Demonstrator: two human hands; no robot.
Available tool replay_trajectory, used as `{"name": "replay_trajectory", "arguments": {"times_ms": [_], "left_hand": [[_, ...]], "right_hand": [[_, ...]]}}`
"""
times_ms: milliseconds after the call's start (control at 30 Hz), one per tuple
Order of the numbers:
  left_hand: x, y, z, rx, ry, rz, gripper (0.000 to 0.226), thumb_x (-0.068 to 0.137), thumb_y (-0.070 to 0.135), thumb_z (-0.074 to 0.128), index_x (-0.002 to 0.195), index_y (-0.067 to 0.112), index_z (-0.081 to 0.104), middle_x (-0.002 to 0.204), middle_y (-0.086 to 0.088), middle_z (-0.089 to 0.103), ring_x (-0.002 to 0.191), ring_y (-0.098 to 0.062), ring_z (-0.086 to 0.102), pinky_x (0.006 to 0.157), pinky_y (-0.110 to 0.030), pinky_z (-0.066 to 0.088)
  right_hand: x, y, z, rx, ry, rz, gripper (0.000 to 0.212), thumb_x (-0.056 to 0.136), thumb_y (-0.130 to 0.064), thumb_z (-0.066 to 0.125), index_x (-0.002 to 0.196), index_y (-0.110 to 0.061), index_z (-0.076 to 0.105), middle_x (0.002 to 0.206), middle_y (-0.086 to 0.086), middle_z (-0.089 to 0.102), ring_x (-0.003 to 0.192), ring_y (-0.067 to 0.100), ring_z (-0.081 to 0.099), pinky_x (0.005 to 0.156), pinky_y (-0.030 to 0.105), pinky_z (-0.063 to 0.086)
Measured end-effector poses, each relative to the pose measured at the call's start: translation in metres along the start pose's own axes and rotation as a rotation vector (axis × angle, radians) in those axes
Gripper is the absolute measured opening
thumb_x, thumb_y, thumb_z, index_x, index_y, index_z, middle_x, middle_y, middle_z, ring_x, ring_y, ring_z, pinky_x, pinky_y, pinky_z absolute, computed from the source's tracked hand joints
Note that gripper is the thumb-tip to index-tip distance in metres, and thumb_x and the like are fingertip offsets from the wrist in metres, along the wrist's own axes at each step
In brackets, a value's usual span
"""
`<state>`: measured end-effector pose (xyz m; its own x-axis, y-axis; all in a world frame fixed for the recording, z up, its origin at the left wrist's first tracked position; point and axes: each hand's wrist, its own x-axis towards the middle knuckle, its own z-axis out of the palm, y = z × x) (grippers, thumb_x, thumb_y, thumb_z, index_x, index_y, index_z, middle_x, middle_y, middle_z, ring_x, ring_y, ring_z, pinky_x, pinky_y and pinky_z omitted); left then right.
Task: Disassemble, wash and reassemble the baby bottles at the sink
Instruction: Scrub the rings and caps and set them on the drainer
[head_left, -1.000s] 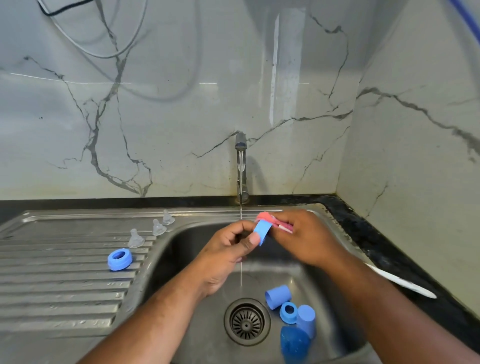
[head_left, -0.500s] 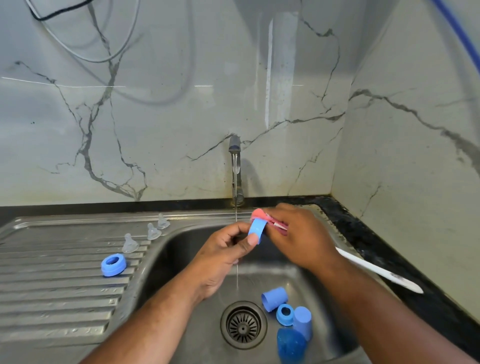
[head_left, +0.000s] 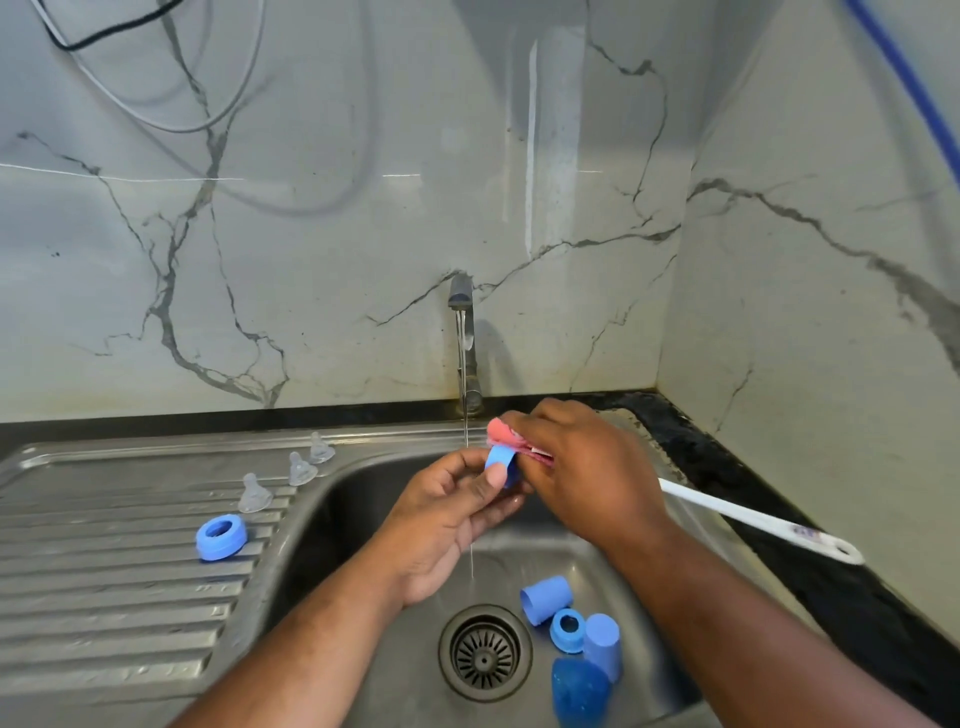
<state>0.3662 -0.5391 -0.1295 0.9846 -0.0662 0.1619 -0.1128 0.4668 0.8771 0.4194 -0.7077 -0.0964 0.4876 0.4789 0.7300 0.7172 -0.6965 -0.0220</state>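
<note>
Over the sink basin, my left hand pinches a small blue bottle ring just under the thin water stream from the tap. My right hand grips a bottle brush whose pink sponge head pokes through the ring; its white handle sticks out to the right. On the basin floor lie two blue caps, a blue ring and a blue bottle. The drainboard carries another blue ring and three clear teats.
The drain strainer sits at the basin's middle front. A black counter edge runs along the right, under marble walls. Cables hang on the wall at upper left.
Both hands stay together under the stream with little shift. The view has tilted slightly, so the scene sits lower in frame.
</note>
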Motion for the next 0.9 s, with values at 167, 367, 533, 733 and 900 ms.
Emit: {"name": "replay_trajectory", "arguments": {"times_ms": [167, 367, 533, 733, 900], "left_hand": [[0.007, 0.0, -0.002, -0.037, 0.188, 0.064, 0.06, 0.072, 0.007, 0.078, 0.128, 0.002, 0.06, 0.113, -0.015, 0.075, 0.097, -0.019, 0.073, 0.084, -0.027, 0.059], [0.009, -0.001, -0.031, 0.743, 0.226, 0.237, 0.05, 0.074, 0.007, 0.088, 0.119, 0.016, 0.069, 0.107, 0.001, 0.078, 0.102, -0.019, 0.073, 0.094, -0.034, 0.058], [0.008, 0.002, -0.024, 0.604, 0.158, 0.229, 0.054, 0.079, 0.003, 0.083, 0.129, 0.013, 0.065, 0.116, -0.003, 0.076, 0.11, -0.02, 0.071, 0.099, -0.035, 0.055], [0.008, 0.001, -0.026, 0.556, 0.135, 0.22, 0.055, 0.082, -0.004, 0.078, 0.132, 0.009, 0.062, 0.119, -0.008, 0.074, 0.115, -0.025, 0.069, 0.101, -0.034, 0.054], [0.008, 0.001, -0.022, 0.569, 0.115, 0.216, 0.056, 0.083, -0.002, 0.079, 0.134, 0.009, 0.061, 0.12, -0.004, 0.074, 0.116, -0.019, 0.069, 0.102, -0.032, 0.053]], "right_hand": [[-0.002, -0.003, 0.007, 0.002, -0.013, -0.043, 0.043, 0.085, -0.029, 0.075, 0.126, -0.035, 0.065, 0.098, -0.009, 0.061, 0.089, 0.014, 0.059, 0.055, 0.023, 0.037], [0.001, 0.006, 0.008, 0.12, -0.115, 0.006, 0.039, 0.098, -0.036, 0.058, 0.136, -0.036, 0.057, 0.12, -0.012, 0.055, 0.108, 0.013, 0.056, 0.068, 0.031, 0.049], [-0.003, 0.0, 0.014, 0.175, -0.183, -0.115, 0.037, 0.102, -0.046, 0.041, 0.135, -0.043, 0.057, 0.124, -0.013, 0.05, 0.101, 0.009, 0.056, 0.067, 0.029, 0.047], [-0.003, 0.001, 0.017, 0.268, -0.175, -0.15, 0.033, 0.101, -0.036, 0.053, 0.13, -0.044, 0.064, 0.124, -0.019, 0.055, 0.107, 0.006, 0.054, 0.072, 0.022, 0.046], [-0.002, 0.009, 0.024, 0.239, -0.1, -0.018, 0.035, 0.097, -0.026, 0.058, 0.128, -0.038, 0.068, 0.121, -0.017, 0.055, 0.105, 0.015, 0.057, 0.071, 0.032, 0.052]]}}
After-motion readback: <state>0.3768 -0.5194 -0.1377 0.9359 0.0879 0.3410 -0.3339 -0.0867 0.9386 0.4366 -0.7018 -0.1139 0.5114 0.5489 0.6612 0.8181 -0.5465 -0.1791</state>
